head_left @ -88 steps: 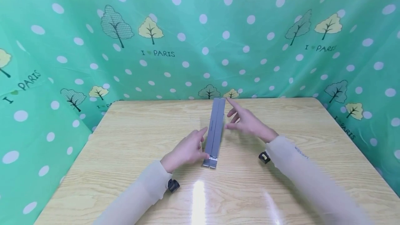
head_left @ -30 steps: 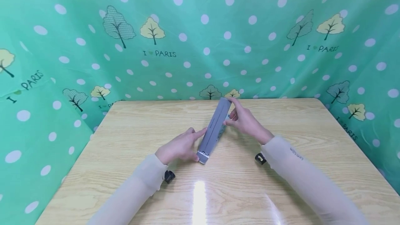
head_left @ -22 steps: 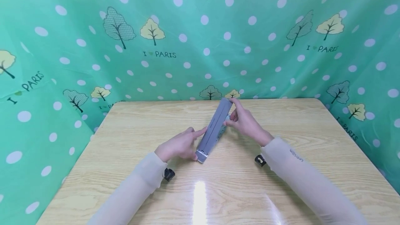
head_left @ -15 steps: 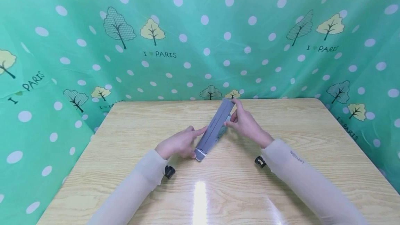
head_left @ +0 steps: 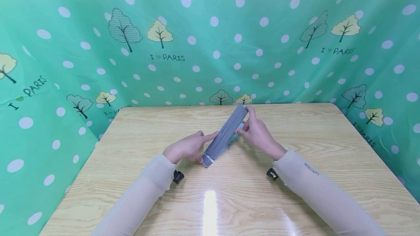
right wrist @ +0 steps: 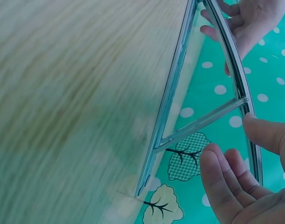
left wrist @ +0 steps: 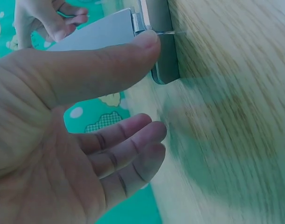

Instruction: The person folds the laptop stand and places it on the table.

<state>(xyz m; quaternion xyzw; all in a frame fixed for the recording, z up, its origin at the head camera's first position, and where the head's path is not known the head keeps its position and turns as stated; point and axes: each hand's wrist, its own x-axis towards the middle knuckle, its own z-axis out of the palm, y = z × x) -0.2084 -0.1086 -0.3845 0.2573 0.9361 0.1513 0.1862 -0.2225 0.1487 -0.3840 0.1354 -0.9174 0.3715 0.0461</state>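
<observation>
The gray stand point(head_left: 225, 132) has the thumb and forefinger of the left hand point(head_left: 188, 148) against its left edge, the other fingers loosely extended. I see the right hand point(head_left: 259, 132) with thumb and forefinger spread along its right edge, other fingers half bent. Its top tilts upward on a brace point(right wrist: 203, 122), between the hands on the table point(head_left: 328, 148). Dotted green cloth point(head_left: 210, 70) hangs behind.

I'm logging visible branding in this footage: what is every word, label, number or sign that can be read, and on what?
"I PARIS", with a heart between the words: on the green cloth, repeated several times.
Right sleeve: lettering, too blurred to read.
Grey folding stand: a dark marking, too small to read.
No readable numbers.
</observation>
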